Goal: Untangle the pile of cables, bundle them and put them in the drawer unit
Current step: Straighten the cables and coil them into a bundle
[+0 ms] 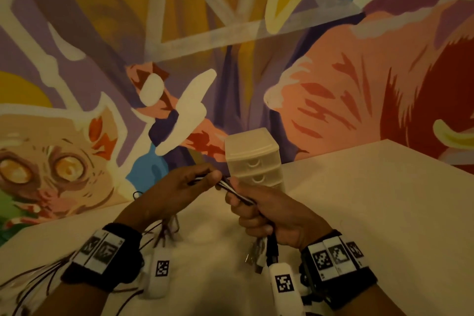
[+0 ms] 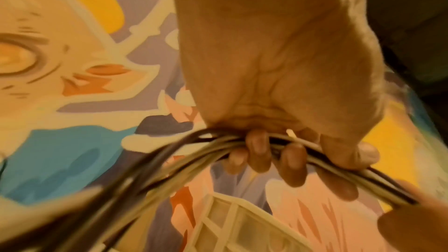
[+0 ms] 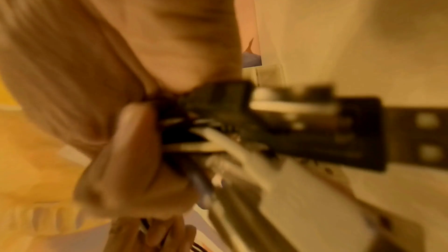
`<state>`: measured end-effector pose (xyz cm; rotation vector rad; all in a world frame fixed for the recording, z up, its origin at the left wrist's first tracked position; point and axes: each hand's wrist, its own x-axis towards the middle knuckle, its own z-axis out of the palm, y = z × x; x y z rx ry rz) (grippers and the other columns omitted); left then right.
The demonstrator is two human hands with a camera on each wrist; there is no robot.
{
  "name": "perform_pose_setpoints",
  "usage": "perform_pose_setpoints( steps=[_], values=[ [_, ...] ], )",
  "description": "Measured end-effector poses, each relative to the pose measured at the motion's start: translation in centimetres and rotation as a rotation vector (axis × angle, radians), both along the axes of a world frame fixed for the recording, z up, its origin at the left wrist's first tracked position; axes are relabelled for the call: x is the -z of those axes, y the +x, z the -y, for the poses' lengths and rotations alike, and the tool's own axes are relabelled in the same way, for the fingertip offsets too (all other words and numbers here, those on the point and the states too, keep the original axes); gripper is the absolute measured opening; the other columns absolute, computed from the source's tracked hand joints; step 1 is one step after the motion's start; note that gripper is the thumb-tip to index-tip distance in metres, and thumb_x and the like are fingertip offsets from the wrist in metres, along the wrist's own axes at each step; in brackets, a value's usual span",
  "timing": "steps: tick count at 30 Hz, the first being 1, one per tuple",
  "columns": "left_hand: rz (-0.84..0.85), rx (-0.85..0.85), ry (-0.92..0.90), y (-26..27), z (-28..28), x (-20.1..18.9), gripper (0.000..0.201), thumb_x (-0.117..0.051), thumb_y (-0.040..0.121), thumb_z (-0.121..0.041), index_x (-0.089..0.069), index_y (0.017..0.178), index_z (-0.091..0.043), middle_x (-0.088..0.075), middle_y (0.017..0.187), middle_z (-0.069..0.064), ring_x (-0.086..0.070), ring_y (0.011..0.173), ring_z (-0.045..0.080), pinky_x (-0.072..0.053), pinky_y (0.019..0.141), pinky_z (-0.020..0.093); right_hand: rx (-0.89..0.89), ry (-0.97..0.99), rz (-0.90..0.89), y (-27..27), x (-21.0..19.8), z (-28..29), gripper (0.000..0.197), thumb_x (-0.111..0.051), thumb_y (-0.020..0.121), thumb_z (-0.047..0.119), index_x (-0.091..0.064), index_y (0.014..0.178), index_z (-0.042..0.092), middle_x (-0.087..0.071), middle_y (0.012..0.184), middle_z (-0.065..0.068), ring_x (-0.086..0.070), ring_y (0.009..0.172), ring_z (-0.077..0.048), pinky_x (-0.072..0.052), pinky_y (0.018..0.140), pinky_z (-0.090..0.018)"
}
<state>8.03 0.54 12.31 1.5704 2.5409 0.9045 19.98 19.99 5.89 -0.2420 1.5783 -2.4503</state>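
Fingers (image 2: pixel 261 152) of left hand (image 1: pixel 177 191) and right hand (image 1: pixel 269 213) grip cables (image 1: pixel 234 191) above surface (image 1: pixel 359 213), near drawer unit (image 1: pixel 254 159) by wall (image 1: pixel 333 84).

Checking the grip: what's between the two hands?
In the head view, only a short span of the cables bridges the left hand and right hand; both grip it.

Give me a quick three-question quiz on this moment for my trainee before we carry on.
1. True or false: both hands hold the same cable bundle.
2. Which drawers of the drawer unit look open? A) top B) middle C) none visible
3. What hangs below the right hand?

Key:
1. True; the left hand and right hand each have a grip on it.
2. C.
3. Cable connectors.
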Motion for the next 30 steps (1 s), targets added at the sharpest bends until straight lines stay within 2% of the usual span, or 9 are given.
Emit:
perform_pose_setpoints(
  steps=[2, 6, 10, 11, 13, 15, 20, 25, 30],
  values=[
    [0.034, -0.017, 0.044, -0.5, 0.2, 1.2, 0.035, -0.046, 0.109, -0.054, -0.070, 0.104, -0.030, -0.069, 0.099, -0.006, -0.067, 0.096, 0.014, -0.051, 0.092, 0.036, -0.027, -0.004, -0.009, -0.2, 0.4, 0.4, 0.038, -0.049, 0.111, 0.051, -0.061, 0.092, 0.020, -0.032, 0.066, 0.006, -0.025, 0.046, -0.003, -0.022, 0.039, -0.017],
    [0.210, -0.208, 0.171, -0.6, -0.9, 4.8, 0.033, -0.049, 0.110, -0.039, -0.071, 0.088, -0.030, -0.067, 0.098, -0.012, -0.061, 0.096, 0.001, -0.043, 0.093, 0.033, 0.059, 0.149, 0.020, -0.2, 0.7, 0.5, 0.036, -0.048, 0.111, 0.049, -0.058, 0.090, 0.021, -0.030, 0.066, 0.008, -0.021, 0.046, -0.002, -0.018, 0.038, -0.016],
    [0.267, -0.196, 0.178, -1.6, -2.3, 5.0, 0.030, -0.049, 0.107, -0.016, -0.077, 0.106, -0.027, -0.072, 0.113, -0.013, -0.065, 0.113, 0.008, -0.049, 0.103, 0.035, 0.079, 0.303, 0.045, -0.2, 0.5, 0.3, 0.037, -0.045, 0.112, 0.049, -0.056, 0.088, 0.023, -0.030, 0.063, 0.009, -0.020, 0.044, -0.003, -0.018, 0.037, -0.018],
    [0.352, -0.143, 0.197, -1.2, -2.9, 4.5, 0.032, -0.046, 0.110, -0.020, -0.078, 0.108, -0.021, -0.076, 0.109, -0.005, -0.070, 0.107, 0.012, -0.053, 0.101, 0.033, 0.084, 0.324, 0.053, -0.3, 0.4, 0.3, 0.037, -0.044, 0.113, 0.048, -0.056, 0.088, 0.023, -0.030, 0.063, 0.008, -0.020, 0.044, -0.003, -0.017, 0.037, -0.018],
    [0.454, -0.087, 0.099, -0.2, -4.3, 3.8, 0.053, -0.036, 0.115, -0.038, -0.074, 0.090, -0.010, -0.074, 0.080, 0.001, -0.069, 0.075, 0.016, -0.057, 0.078, 0.027, 0.099, 0.351, 0.070, -0.2, 0.2, -0.1, 0.036, -0.044, 0.113, 0.045, -0.054, 0.086, 0.024, -0.030, 0.062, 0.008, -0.019, 0.044, -0.004, -0.017, 0.037, -0.018],
    [0.427, -0.135, -0.039, 0.3, -4.9, 4.1, 0.061, -0.033, 0.114, -0.046, -0.057, 0.064, -0.020, -0.053, 0.056, -0.005, -0.044, 0.051, 0.014, -0.042, 0.054, 0.027, 0.130, 0.333, 0.081, 0.0, 0.1, -0.9, 0.036, -0.044, 0.113, 0.043, -0.053, 0.084, 0.024, -0.028, 0.062, 0.008, -0.018, 0.043, -0.004, -0.017, 0.036, -0.018],
    [0.701, -0.248, 0.106, -0.8, -2.9, 6.7, 0.059, -0.043, 0.109, -0.057, -0.043, 0.058, -0.028, -0.030, 0.060, -0.007, -0.022, 0.055, 0.011, -0.021, 0.054, 0.026, 0.204, 0.200, 0.108, 0.0, -0.3, -1.6, 0.038, -0.042, 0.114, 0.038, -0.053, 0.080, 0.023, -0.024, 0.060, 0.008, -0.015, 0.041, -0.003, -0.016, 0.033, -0.017],
    [1.315, -0.048, 0.442, -0.3, -1.3, 9.5, 0.049, -0.045, 0.108, -0.055, -0.056, 0.079, -0.018, -0.024, 0.068, -0.006, -0.017, 0.054, 0.006, -0.014, 0.050, 0.020, 0.238, -0.077, 0.157, -1.4, 0.9, 0.4, 0.036, -0.045, 0.112, 0.037, -0.051, 0.079, 0.023, -0.021, 0.059, 0.010, -0.016, 0.038, -0.003, -0.013, 0.033, -0.018],
    [1.045, -0.160, 0.462, 0.4, -2.2, 11.2, 0.045, -0.046, 0.105, -0.061, -0.049, 0.079, -0.024, -0.025, 0.068, -0.007, -0.019, 0.054, 0.007, -0.018, 0.047, 0.021, 0.290, -0.130, 0.189, -2.4, 3.0, 1.1, 0.035, -0.051, 0.110, 0.041, -0.051, 0.082, 0.020, -0.023, 0.059, 0.008, -0.019, 0.038, -0.004, -0.018, 0.032, -0.019]
  ],
)
